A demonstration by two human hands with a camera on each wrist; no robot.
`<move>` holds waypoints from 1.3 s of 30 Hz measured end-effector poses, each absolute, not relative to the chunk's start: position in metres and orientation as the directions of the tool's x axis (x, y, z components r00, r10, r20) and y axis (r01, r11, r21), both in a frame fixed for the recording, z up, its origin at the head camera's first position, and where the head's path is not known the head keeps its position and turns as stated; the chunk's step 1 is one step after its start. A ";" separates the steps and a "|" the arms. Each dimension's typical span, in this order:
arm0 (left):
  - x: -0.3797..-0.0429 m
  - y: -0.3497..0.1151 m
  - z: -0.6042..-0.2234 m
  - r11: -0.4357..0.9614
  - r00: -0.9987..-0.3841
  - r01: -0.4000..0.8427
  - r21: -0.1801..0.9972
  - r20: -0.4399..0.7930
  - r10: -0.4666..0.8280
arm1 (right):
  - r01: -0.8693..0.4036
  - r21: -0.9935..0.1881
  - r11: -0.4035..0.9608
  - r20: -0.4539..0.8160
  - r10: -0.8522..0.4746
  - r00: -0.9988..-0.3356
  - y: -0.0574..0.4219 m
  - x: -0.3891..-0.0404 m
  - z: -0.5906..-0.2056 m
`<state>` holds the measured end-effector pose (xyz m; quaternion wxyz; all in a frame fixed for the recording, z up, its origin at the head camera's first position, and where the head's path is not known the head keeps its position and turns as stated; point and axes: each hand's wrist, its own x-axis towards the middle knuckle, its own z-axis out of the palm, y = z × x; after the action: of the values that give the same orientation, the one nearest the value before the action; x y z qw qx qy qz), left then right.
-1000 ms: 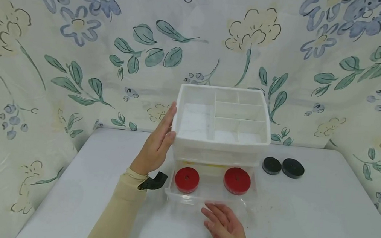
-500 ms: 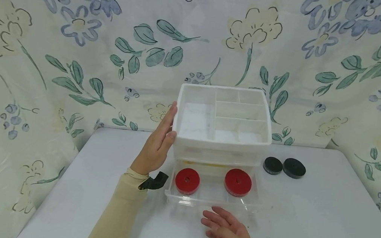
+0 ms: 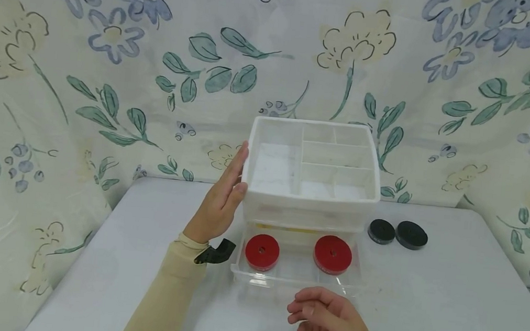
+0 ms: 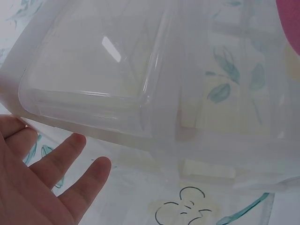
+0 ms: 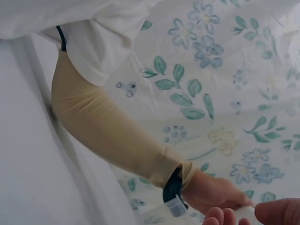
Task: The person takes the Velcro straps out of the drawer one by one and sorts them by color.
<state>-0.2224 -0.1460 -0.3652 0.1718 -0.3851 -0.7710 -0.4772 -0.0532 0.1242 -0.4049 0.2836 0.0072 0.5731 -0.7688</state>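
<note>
A white plastic organizer box with a divided top tray stands at the back of the table. Its clear lower drawer is pulled out toward me. Inside lie a smaller red disc on the left and a larger red disc on the right, each with a small centre hole. My left hand rests along the box's left side, fingers extended; the left wrist view shows its fingers beside the translucent wall. Just in front of the drawer, my right hand hovers with loosely bent fingers, holding nothing.
Two black discs lie side by side on the white table, right of the box. A flower-printed cloth hangs behind the table and at its sides.
My right hand has drawn slightly back and to the right, away from the drawer front, and its fingers have bent more. The left hand stays against the box.
</note>
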 end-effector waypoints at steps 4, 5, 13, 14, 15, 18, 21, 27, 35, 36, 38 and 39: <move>-0.222 -0.146 -0.366 0.250 -0.641 0.761 0.598 0.637 0.429 | 0.373 -0.920 -0.123 -0.297 -0.403 -0.866 0.130 -0.057 -0.394; -0.222 -0.146 -0.366 0.250 -0.639 0.763 0.596 0.638 0.429 | 0.353 -0.930 -0.104 -0.288 -0.390 -0.875 0.130 -0.057 -0.392; -0.222 -0.146 -0.364 0.257 -0.642 0.761 0.595 0.635 0.429 | 0.114 -0.993 -0.023 -0.101 -0.313 -0.944 0.136 -0.061 -0.373; -0.222 -0.146 -0.364 0.257 -0.643 0.760 0.596 0.634 0.429 | 0.082 -0.996 -0.017 -0.074 -0.300 -0.951 0.137 -0.062 -0.370; -0.222 -0.146 -0.364 0.256 -0.643 0.760 0.597 0.634 0.429 | 0.057 -0.998 -0.006 -0.053 -0.283 -0.958 0.138 -0.063 -0.368; -0.221 -0.145 -0.363 0.257 -0.645 0.759 0.599 0.633 0.428 | -0.011 -1.000 0.025 0.005 -0.241 -0.970 0.138 -0.066 -0.361; -0.221 -0.145 -0.363 0.258 -0.647 0.757 0.600 0.632 0.427 | -0.091 -0.994 0.067 0.074 -0.222 -0.972 0.138 -0.070 -0.356; -0.220 -0.146 -0.364 0.272 -0.653 0.753 0.599 0.627 0.425 | -0.280 -0.949 0.147 0.248 -0.204 -0.947 0.140 -0.078 -0.351; -0.222 -0.146 -0.365 0.250 -0.640 0.762 0.598 0.634 0.435 | -0.320 -0.872 0.371 0.301 -0.109 -0.947 0.151 -0.088 -0.355; -0.222 -0.146 -0.365 0.251 -0.639 0.763 0.595 0.635 0.434 | -0.327 -0.860 0.392 0.312 -0.102 -0.944 0.153 -0.090 -0.355; -0.222 -0.146 -0.365 0.255 -0.636 0.766 0.590 0.638 0.434 | -0.346 -0.836 0.425 0.340 -0.092 -0.936 0.159 -0.094 -0.355; -0.223 -0.146 -0.364 0.257 -0.635 0.767 0.587 0.639 0.435 | -0.358 -0.825 0.438 0.355 -0.091 -0.930 0.161 -0.095 -0.355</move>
<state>-0.2226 -0.1462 -0.3642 0.1772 -0.3890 -0.7727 -0.4692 -0.0954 0.1614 -0.3549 -0.1301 -0.1338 0.8378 -0.5131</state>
